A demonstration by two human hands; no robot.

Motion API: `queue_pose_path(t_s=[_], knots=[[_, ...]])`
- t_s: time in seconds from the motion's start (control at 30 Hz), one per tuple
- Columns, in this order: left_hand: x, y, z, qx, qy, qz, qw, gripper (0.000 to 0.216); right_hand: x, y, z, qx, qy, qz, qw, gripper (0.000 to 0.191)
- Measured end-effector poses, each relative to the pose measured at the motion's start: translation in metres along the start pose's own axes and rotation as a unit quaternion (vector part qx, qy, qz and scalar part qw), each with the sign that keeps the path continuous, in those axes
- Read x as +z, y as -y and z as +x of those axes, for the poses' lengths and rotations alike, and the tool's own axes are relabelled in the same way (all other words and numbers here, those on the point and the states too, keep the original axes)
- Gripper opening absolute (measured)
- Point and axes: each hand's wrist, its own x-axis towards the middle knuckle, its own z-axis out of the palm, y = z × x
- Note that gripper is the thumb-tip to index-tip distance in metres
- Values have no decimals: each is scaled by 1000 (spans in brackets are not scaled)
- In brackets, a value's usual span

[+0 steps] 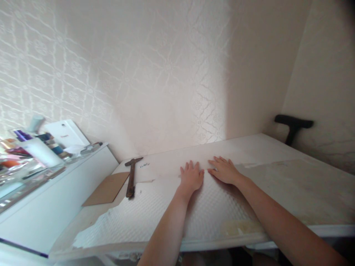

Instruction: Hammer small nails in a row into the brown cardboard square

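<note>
My left hand lies flat and open, fingers spread, on a white textured sheet that partly covers a white panel. My right hand rests flat and open just beside it, fingers pointing left toward the sheet's upper edge. Neither hand holds anything. A hammer with a brown handle lies to the left of my hands, well apart from them.
A brown cardboard piece lies beside the hammer, with small nails near its head. A white cabinet at left carries bottles and clutter. A black chair armrest shows at back right. Patterned wallpaper covers the wall behind.
</note>
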Motion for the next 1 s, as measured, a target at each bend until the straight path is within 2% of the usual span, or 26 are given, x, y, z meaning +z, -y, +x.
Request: queue_pose_path(t_s=[1.0], knots=[[2, 1, 1, 1, 2, 7, 1000, 55, 1, -1, 1, -2, -3, 0, 1000, 58]])
